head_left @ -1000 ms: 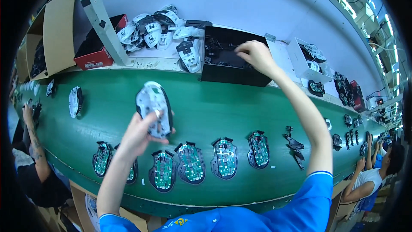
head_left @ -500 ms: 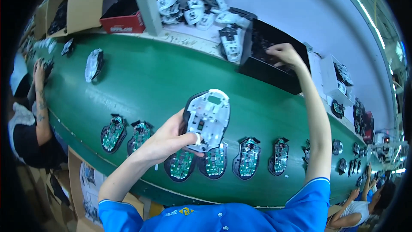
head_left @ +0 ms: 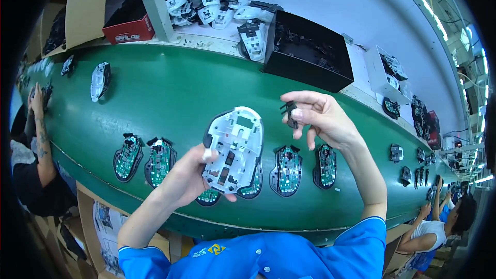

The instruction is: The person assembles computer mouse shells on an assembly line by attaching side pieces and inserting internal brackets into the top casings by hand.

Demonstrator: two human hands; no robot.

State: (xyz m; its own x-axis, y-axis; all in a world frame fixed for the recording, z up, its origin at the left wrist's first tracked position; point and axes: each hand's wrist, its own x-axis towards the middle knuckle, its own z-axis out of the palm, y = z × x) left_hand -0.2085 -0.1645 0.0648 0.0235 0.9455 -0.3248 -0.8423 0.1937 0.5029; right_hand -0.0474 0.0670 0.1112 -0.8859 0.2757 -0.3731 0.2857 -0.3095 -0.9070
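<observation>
My left hand [head_left: 187, 174] grips a white computer mouse shell [head_left: 243, 137] with a dark rim, its hollow inner side facing up and showing posts and slots. Something whitish covers the tip of that thumb. To the right of the shell, my right hand [head_left: 333, 124] pinches a small black plastic part [head_left: 292, 115] with thin prongs between thumb and fingers, apart from the shell. Below both hands lie mouse bases with green circuit boards, among them one base [head_left: 287, 170] and another base [head_left: 326, 166]. The shell partly hides two more.
An open black box [head_left: 310, 72] of small dark parts stands beyond my hands, beside piled mouse shells [head_left: 209, 8]. A red box [head_left: 129, 30] is at far left. One shell [head_left: 101, 81] lies on the green conveyor belt [head_left: 155, 93]. Other people work at both ends.
My right hand has come out of the black box toward me and now holds a small black part. The shell in my left hand has shifted slightly left, its thumb now at the side edge.
</observation>
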